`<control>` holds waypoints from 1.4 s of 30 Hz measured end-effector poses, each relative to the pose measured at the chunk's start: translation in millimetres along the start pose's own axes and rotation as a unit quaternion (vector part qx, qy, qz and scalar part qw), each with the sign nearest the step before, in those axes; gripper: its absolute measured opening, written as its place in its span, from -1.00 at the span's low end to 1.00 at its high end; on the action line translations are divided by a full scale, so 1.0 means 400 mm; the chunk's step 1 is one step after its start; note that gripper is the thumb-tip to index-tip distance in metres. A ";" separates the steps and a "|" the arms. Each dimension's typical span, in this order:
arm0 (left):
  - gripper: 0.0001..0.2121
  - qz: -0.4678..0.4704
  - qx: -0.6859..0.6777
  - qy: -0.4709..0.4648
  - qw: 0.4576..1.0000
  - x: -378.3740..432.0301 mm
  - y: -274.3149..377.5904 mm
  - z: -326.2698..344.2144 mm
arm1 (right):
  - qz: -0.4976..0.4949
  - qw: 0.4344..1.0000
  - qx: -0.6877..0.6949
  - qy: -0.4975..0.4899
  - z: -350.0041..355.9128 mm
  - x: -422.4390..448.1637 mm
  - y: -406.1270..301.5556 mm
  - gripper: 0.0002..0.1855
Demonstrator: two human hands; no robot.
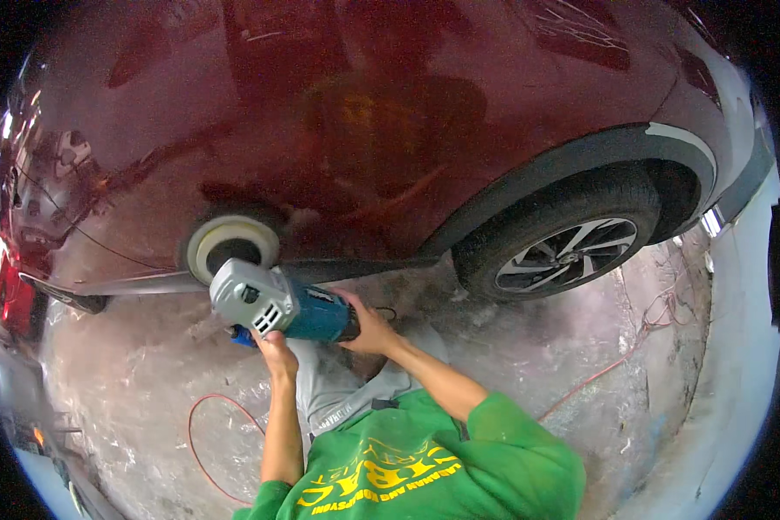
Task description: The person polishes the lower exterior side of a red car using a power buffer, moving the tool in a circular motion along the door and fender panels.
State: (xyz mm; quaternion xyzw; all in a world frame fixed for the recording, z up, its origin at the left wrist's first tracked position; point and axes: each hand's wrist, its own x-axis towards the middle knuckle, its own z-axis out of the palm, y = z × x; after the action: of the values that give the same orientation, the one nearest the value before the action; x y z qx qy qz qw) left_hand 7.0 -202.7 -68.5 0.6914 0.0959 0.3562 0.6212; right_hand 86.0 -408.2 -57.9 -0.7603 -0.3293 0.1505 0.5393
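Observation:
A rotary car polisher [286, 305] with a grey gear head and blue motor body is held in both hands. My left hand [276, 354] grips it near the gear head, beside a blue side handle [242, 336]. Around the rear of the blue body my right hand [367, 325] is closed; some fingers are hidden behind it. The round, pale foam or wool polishing pad [201, 250] faces the lower part of a glossy dark red car body panel [377, 162]. Pad and panel look to be touching, just above the sill [149, 284].
To the right is the car's wheel [559, 253] under a black arch trim [559, 159]. A thin red cord or hose [192, 429] loops over the stained concrete floor [494, 364], with more of it tangled at right [663, 312]. Another red vehicle [3, 279] stands at far left.

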 end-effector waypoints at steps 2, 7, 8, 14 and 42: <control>-0.16 0.029 -0.075 0.009 0.997 0.003 0.091 0.080 | -0.051 0.995 0.027 0.086 -0.030 -0.042 -0.038 0.04; 0.00 0.090 -0.056 -0.156 0.982 0.009 0.488 0.303 | -0.135 0.965 0.021 0.223 -0.143 -0.143 -0.102 0.12; -0.01 0.118 -0.039 -0.169 0.978 0.011 0.522 0.338 | -0.130 0.958 0.051 0.251 -0.168 -0.160 -0.115 0.12; -0.14 0.199 0.039 -0.190 0.961 -0.006 0.667 0.474 | -0.164 0.941 0.088 0.283 -0.282 -0.223 -0.167 0.04; -0.10 0.256 0.235 -0.143 0.927 -0.116 0.753 0.644 | -0.200 0.927 0.234 0.215 -0.399 -0.233 -0.086 0.14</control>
State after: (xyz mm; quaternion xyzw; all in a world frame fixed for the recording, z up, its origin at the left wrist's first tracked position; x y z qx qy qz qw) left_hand 37.6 -496.3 200.2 0.8622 -0.0930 0.3679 0.3357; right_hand 98.8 -578.0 21.4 -0.5451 -0.3058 -0.0548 0.7787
